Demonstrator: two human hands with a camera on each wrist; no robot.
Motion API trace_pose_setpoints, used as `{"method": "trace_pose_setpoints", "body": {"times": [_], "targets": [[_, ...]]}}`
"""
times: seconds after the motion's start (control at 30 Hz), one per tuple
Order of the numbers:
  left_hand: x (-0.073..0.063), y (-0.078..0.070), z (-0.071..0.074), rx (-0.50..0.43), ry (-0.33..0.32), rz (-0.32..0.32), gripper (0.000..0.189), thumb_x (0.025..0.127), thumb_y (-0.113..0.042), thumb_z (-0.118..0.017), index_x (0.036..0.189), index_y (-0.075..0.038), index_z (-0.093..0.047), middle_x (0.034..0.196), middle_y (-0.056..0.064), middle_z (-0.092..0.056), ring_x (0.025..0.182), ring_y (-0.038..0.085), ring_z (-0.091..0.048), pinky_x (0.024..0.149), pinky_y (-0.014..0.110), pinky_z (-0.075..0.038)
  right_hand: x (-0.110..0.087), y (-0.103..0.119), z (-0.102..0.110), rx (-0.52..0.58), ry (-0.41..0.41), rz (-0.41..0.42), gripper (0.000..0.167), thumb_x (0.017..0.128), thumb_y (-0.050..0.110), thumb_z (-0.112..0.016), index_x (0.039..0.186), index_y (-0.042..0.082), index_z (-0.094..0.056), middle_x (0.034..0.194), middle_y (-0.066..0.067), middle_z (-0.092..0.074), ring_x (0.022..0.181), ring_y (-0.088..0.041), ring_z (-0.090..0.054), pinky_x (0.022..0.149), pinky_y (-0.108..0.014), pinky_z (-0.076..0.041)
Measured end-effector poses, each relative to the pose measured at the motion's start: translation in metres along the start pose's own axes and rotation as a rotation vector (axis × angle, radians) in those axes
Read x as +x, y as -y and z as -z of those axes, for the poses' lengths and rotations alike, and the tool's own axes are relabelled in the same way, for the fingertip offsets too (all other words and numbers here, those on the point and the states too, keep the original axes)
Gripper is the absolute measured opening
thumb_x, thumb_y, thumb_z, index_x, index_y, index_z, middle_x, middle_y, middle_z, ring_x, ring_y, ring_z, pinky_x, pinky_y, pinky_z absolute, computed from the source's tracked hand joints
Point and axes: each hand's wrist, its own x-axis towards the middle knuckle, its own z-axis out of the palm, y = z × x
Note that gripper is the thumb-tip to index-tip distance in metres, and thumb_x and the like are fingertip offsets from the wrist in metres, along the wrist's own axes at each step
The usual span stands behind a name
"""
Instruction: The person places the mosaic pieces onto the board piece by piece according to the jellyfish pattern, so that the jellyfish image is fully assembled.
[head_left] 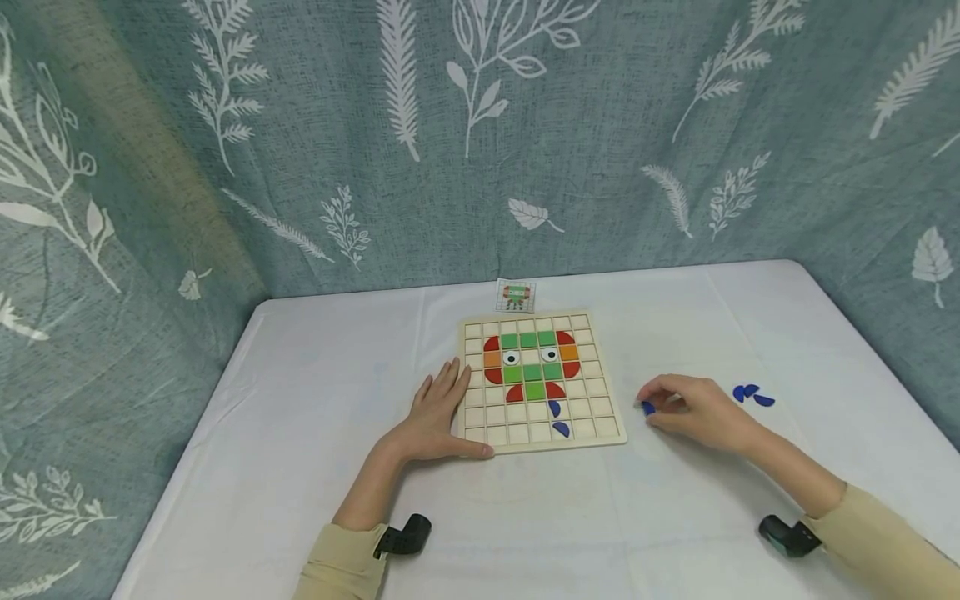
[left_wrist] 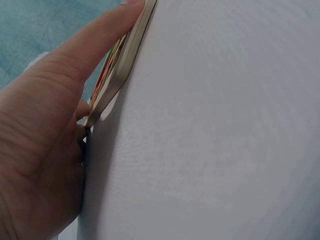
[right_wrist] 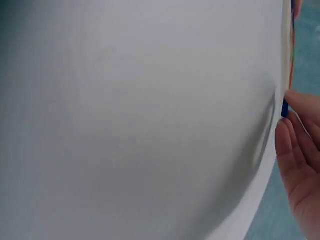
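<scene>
A wooden grid board (head_left: 607,408) lies on the table, holding red rounded pieces, orange and green squares and two eye pieces (head_left: 550,355). Two blue half-round pieces (head_left: 561,429) lie in its lower cells, at a slant. My left hand (head_left: 435,421) rests along the board's left side with fingers spread, its thumb at the front left corner. In the left wrist view the thumb (left_wrist: 95,47) lies against the board's edge. Just right of the board, my right hand (head_left: 693,407) pinches a blue piece (head_left: 648,408) between thumb and fingers. The right wrist view shows this piece (right_wrist: 285,107) edge-on.
Three more blue half-round pieces (head_left: 763,401) lie on the white tablecloth (head_left: 300,400) beyond my right hand. Behind the board is a small picture card (head_left: 516,297) with a similar figure on a grid. A leaf-patterned curtain (head_left: 450,208) hangs at the table's back edge.
</scene>
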Motion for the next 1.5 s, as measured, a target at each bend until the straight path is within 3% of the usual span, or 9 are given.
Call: {"method": "trace_pose_setpoints", "body": {"times": [0.2,0.47,0.93,1.1,1.23,1.37,1.5], "targets": [[0.001,-0.001,0.001,0.002,0.0,-0.002,0.127,0.069,-0.057,-0.081,0.157,-0.005,-0.006,0.163,0.013,0.005,0.149,0.024,0.009,0.117,0.046,0.006,0.034,0.039,-0.029,0.116,0.056,0.03,0.023,0.084,0.006,-0.076,0.107,0.009,-0.069,0.097,0.002,-0.066,0.088,-0.013,-0.059,0.08,-0.028,-0.055],[0.004,-0.001,0.0,0.0,0.006,-0.004,0.126,0.07,-0.057,-0.081,0.157,-0.005,-0.006,0.163,0.013,0.004,0.149,0.024,0.009,0.117,0.046,0.006,0.072,0.066,-0.058,0.042,0.104,0.192,0.024,0.085,0.01,-0.077,0.107,0.008,-0.069,0.097,0.003,-0.067,0.084,-0.01,-0.059,0.073,-0.024,-0.053],[0.004,-0.001,0.001,-0.002,0.004,-0.02,0.125,0.07,-0.055,-0.082,0.156,-0.004,-0.007,0.163,0.014,0.003,0.149,0.026,0.008,0.117,0.048,0.005,0.084,0.071,-0.065,0.032,0.14,0.231,0.02,0.085,0.01,-0.077,0.103,0.009,-0.07,0.095,0.002,-0.068,0.082,-0.007,-0.059,0.073,-0.024,-0.052],[0.004,0.0,0.0,0.008,0.006,-0.015,0.125,0.07,-0.055,-0.082,0.156,-0.004,-0.007,0.163,0.014,0.003,0.149,0.026,0.008,0.118,0.047,0.005,0.078,0.069,-0.059,0.053,0.113,0.159,0.018,0.087,0.015,-0.075,0.104,0.012,-0.071,0.093,0.006,-0.066,0.081,-0.006,-0.059,0.071,-0.024,-0.052],[0.003,0.0,0.0,0.009,0.005,-0.01,0.126,0.069,-0.056,-0.081,0.156,-0.004,-0.007,0.163,0.014,0.004,0.149,0.025,0.008,0.118,0.047,0.005,0.062,0.057,-0.041,0.043,0.042,0.084,0.014,0.089,0.017,-0.074,0.102,0.012,-0.072,0.091,0.009,-0.065,0.081,-0.009,-0.058,0.07,-0.026,-0.052],[0.002,0.0,0.0,0.003,0.002,-0.002,0.126,0.069,-0.056,-0.081,0.156,-0.004,-0.007,0.163,0.013,0.004,0.149,0.025,0.008,0.118,0.047,0.005,0.034,0.033,-0.013,-0.06,-0.061,0.037,0.013,0.088,0.013,-0.074,0.1,0.009,-0.072,0.094,0.002,-0.067,0.087,-0.017,-0.06,0.074,-0.035,-0.054],[0.001,0.0,0.001,-0.002,-0.001,0.001,0.126,0.069,-0.057,-0.082,0.156,-0.004,-0.007,0.163,0.013,0.004,0.149,0.025,0.008,0.118,0.047,0.005,0.0,0.001,0.019,-0.191,-0.132,-0.029,0.016,0.086,0.006,-0.072,0.102,0.005,-0.071,0.105,-0.012,-0.067,0.101,-0.034,-0.06,0.084,-0.05,-0.051]]}}
